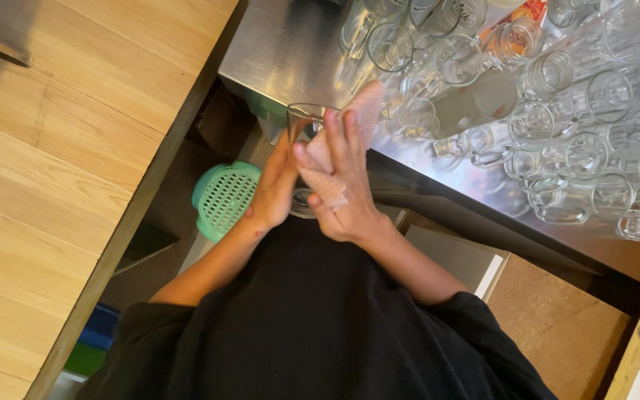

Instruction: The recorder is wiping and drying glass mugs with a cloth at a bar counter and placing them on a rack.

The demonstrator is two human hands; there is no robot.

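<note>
Your left hand (pixel 274 187) grips a clear glass (pixel 302 122) while your right hand (pixel 342 181) clasps a pink cloth (pixel 364 107), mid-wipe; next, turn the glass steadily.

I hold a clear drinking glass (pixel 304 122) upright between my palms, its rim uppermost and its base hidden behind my fingers. A pale pink cloth (pixel 335 159) with a waffle weave is pressed against its side, one end sticking up past the rim
</note>
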